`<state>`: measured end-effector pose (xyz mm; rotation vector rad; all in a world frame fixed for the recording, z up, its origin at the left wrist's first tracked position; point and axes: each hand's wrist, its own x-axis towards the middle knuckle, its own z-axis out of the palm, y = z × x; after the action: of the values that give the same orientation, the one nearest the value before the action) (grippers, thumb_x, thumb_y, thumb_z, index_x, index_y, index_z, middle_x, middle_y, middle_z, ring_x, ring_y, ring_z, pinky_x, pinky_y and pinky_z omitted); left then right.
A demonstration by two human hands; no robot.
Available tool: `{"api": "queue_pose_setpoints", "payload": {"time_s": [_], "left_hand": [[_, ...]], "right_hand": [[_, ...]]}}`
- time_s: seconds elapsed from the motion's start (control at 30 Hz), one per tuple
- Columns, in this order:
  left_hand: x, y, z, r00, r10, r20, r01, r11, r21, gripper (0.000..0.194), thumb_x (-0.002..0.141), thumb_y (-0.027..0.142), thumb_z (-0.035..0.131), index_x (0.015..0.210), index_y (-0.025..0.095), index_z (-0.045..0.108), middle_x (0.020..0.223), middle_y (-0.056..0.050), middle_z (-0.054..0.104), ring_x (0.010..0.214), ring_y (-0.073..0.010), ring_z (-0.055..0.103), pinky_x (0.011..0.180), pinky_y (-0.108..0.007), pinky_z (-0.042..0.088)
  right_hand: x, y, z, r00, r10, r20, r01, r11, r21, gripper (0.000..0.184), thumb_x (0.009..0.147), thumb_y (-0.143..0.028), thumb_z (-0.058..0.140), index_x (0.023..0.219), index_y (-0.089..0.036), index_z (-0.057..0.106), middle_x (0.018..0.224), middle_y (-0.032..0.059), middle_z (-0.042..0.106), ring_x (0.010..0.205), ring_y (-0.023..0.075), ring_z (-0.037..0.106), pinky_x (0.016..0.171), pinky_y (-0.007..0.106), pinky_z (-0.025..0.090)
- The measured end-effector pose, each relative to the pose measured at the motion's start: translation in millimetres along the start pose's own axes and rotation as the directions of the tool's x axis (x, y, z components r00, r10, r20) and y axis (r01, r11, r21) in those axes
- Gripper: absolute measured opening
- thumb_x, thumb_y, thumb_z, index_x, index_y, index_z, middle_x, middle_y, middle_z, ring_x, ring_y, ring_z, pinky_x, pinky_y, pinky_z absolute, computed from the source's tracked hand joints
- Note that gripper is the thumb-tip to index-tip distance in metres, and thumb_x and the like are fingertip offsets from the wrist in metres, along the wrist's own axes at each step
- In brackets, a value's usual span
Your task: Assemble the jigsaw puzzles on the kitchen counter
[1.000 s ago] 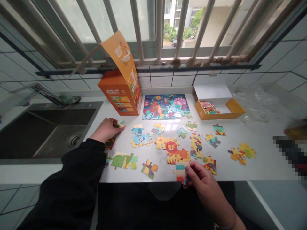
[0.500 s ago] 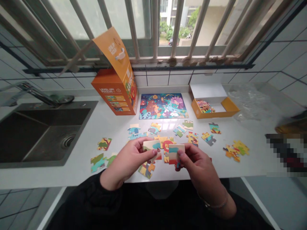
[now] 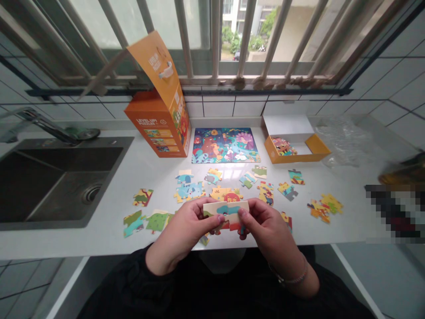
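Note:
Two jigsaw puzzle pieces meet edge to edge in front of me, just above the counter. My left hand [image 3: 195,221] pinches the left puzzle piece [image 3: 212,211], which is cream and green with a blue patch. The right puzzle piece [image 3: 235,213], cream, blue and red, is between the thumb and fingers of my right hand [image 3: 262,221]. Whether their tabs are fully locked cannot be seen behind my thumbs. Beyond my hands lie joined pieces with a red lion [image 3: 230,196] and a blue elephant group [image 3: 190,191]. A green tree piece [image 3: 157,221] rests left of my left hand.
A finished dark-blue puzzle [image 3: 226,146] lies at the back between an orange puzzle box [image 3: 157,133] and an open yellow box [image 3: 299,156]. More loose pieces [image 3: 325,207] are at the right. A sink [image 3: 66,177] is at the left, clear plastic wrap [image 3: 343,141] at the back right.
The two held puzzle pieces were apart and have been brought together until their edges meet. Both hands moved closer to each other.

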<state>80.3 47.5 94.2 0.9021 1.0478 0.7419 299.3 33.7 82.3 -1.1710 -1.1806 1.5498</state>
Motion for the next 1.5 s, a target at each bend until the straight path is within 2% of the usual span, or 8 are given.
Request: {"api": "queue_pose_setpoints", "payload": {"time_s": [0.43, 0.63, 0.9, 1.07, 1.23, 1.37, 1.43, 1.5], "left_hand": [[0.6, 3.0, -2.9, 0.999, -0.054, 0.009, 0.054, 0.998, 0.021, 0.04, 0.079, 0.041, 0.095, 0.104, 0.016, 0.075, 0.077, -0.001, 0.073, 0.064, -0.0116, 0.063, 0.062, -0.023, 0.045], [3.0, -1.2, 0.6, 0.998, -0.058, -0.037, 0.059, 0.998, 0.027, 0.04, 0.076, 0.042, 0.097, 0.099, 0.017, 0.077, 0.082, -0.003, 0.076, 0.067, -0.0129, 0.064, 0.063, -0.023, 0.044], [6.4, -12.3, 0.2, 0.991, -0.115, -0.075, 0.116, 0.993, 0.012, 0.046, 0.075, 0.051, 0.097, 0.1, 0.016, 0.08, 0.08, -0.005, 0.077, 0.063, -0.0143, 0.064, 0.059, -0.025, 0.046], [5.0, -9.6, -1.0, 0.993, -0.106, -0.045, 0.106, 0.994, -0.017, 0.037, 0.077, 0.045, 0.098, 0.095, 0.018, 0.081, 0.076, -0.003, 0.076, 0.06, -0.0121, 0.062, 0.056, -0.022, 0.044], [0.8, -12.1, -2.1, 0.988, -0.123, -0.092, 0.123, 0.992, -0.01, 0.042, 0.073, 0.047, 0.1, 0.095, 0.016, 0.08, 0.076, -0.004, 0.077, 0.061, -0.0136, 0.066, 0.056, -0.022, 0.047], [-4.7, -9.5, -25.5, 0.978, -0.109, -0.179, 0.108, 0.994, -0.014, 0.062, 0.069, 0.046, 0.102, 0.118, 0.018, 0.077, 0.098, -0.01, 0.084, 0.08, -0.0238, 0.08, 0.072, -0.031, 0.061], [-7.9, -2.7, -49.7, 0.954, -0.085, -0.286, 0.088, 0.996, -0.005, 0.076, 0.066, 0.047, 0.104, 0.13, 0.021, 0.071, 0.101, -0.009, 0.085, 0.084, -0.026, 0.082, 0.075, -0.034, 0.064], [-10.0, 5.6, -80.4, 0.902, -0.046, -0.429, 0.075, 0.996, 0.053, 0.084, 0.061, 0.051, 0.106, 0.131, 0.022, 0.068, 0.098, -0.008, 0.085, 0.077, -0.0243, 0.08, 0.068, -0.031, 0.063]], "right_hand": [[2.0, 1.4, -1.3, 1.0, 0.005, -0.01, -0.005, 0.997, -0.079, 0.034, 0.103, -0.055, 0.072, 0.096, -0.021, 0.069, 0.074, -0.0019, 0.071, 0.063, 0.0131, 0.067, 0.061, 0.026, 0.054], [1.2, 3.2, -3.3, 0.999, 0.041, 0.011, -0.039, 0.995, -0.096, 0.035, 0.103, -0.056, 0.071, 0.095, -0.022, 0.068, 0.075, -0.0012, 0.072, 0.064, 0.0141, 0.068, 0.063, 0.027, 0.054], [1.1, 11.1, -0.1, 1.0, 0.025, 0.0, -0.024, 0.992, -0.122, 0.035, 0.104, -0.056, 0.07, 0.098, -0.022, 0.068, 0.076, -0.0013, 0.072, 0.065, 0.014, 0.067, 0.064, 0.027, 0.053], [1.4, 11.5, 2.5, 0.999, 0.025, 0.022, -0.022, 0.992, -0.122, 0.037, 0.104, -0.058, 0.069, 0.098, -0.022, 0.069, 0.076, -0.0015, 0.071, 0.064, 0.0146, 0.068, 0.064, 0.027, 0.054], [-0.3, 16.6, 4.8, 0.999, 0.025, 0.034, -0.018, 0.985, -0.174, 0.038, 0.105, -0.06, 0.067, 0.1, -0.022, 0.069, 0.077, -0.0001, 0.073, 0.068, 0.0161, 0.069, 0.066, 0.029, 0.055], [-2.9, 24.9, 0.6, 1.0, 0.01, 0.016, -0.006, 0.976, -0.217, 0.039, 0.106, -0.061, 0.063, 0.117, -0.024, 0.071, 0.085, 0.0017, 0.076, 0.073, 0.0184, 0.073, 0.071, 0.031, 0.059], [-3.8, 28.3, -3.9, 1.0, -0.009, -0.012, 0.005, 0.959, -0.285, 0.041, 0.107, -0.061, 0.061, 0.122, -0.025, 0.072, 0.091, 0.0038, 0.078, 0.077, 0.02, 0.075, 0.072, 0.033, 0.06], [-4.1, 29.6, -8.5, 0.998, -0.048, -0.026, 0.034, 0.921, -0.388, 0.039, 0.108, -0.06, 0.06, 0.119, -0.025, 0.074, 0.095, 0.0055, 0.078, 0.081, 0.0217, 0.075, 0.073, 0.035, 0.06]]}}
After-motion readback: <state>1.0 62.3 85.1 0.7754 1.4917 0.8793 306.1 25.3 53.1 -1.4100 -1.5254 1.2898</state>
